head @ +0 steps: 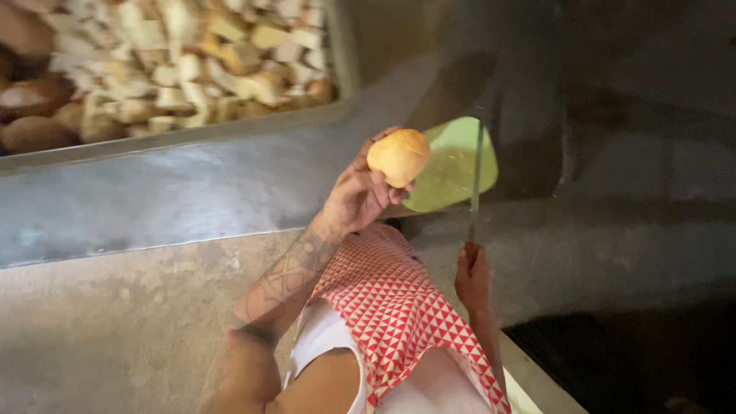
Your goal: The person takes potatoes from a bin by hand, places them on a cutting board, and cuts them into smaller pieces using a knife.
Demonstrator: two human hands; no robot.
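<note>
so the left hand [360,192] is up in front of the camera with a peeled, round, pale yellow potato [399,157] pinched between the fingertips and thumb, fingers curled round the back of it so it sits clear of the counter, up in the air just in front of the green cutting board [460,165]. the forearm has dark tattoo lines running up from the wrist. the right hand [471,276] is lower and further right, closed around the handle of a long knife [476,176], and the thin blade runs straight up from the fist across the edge of the green board, ending near its top. the potato and the blade are close but not touching, there's a gap of green board showing between them. board looks wet or smeared in the middle. under both arms there's a red and white triangle patterned cloth [395,307] over the person's lap with something white beneath it. top left is a big metal tray [230,126] piled with chopped pale potato chunks [192,54], plus a few brown unpeeled potatoes [34,115] along its left side. the tray sits on a grey metal surface [153,199], with a concrete floor [115,322] nearer the camera. right side of the shot is really dark, can't make out much there.
</note>
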